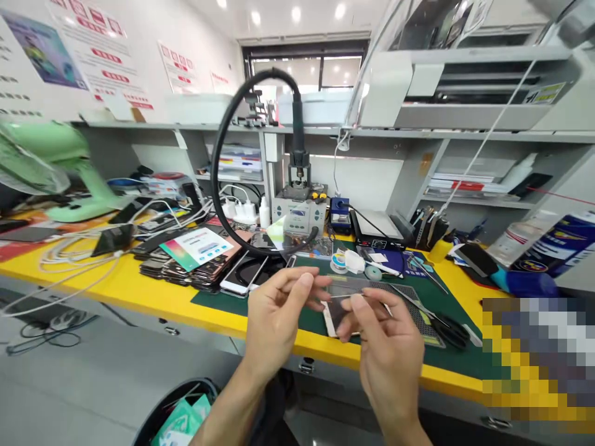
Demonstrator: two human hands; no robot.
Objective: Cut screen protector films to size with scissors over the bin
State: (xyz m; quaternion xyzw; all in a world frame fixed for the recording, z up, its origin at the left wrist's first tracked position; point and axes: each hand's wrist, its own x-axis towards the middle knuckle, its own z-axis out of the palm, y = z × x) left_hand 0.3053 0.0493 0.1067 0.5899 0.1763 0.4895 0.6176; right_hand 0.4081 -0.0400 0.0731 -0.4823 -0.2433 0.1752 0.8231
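My left hand [281, 310] is raised over the front edge of the workbench, thumb and forefinger pinched together. Level with it, my right hand [388, 337] also pinches thumb against fingers. A faint thin line seems to run between the two hands, but what they hold is too fine to make out. Below and behind them lies a phone-sized flat piece [331, 322] with a pale edge, partly covered by my right hand. It rests on a green mat [311, 320]. Scissors [449, 328] with black handles lie right of my right hand, on a perforated plate [421, 300].
Stacked phone parts [186, 272] and a white phone [242, 275] lie to the left. A hot-air station [300, 214] with a looping black hose [218, 142] stands behind. Spools [339, 261] sit mid-mat. A bin [186, 409] stands below; a green fan [88, 167] is far left.
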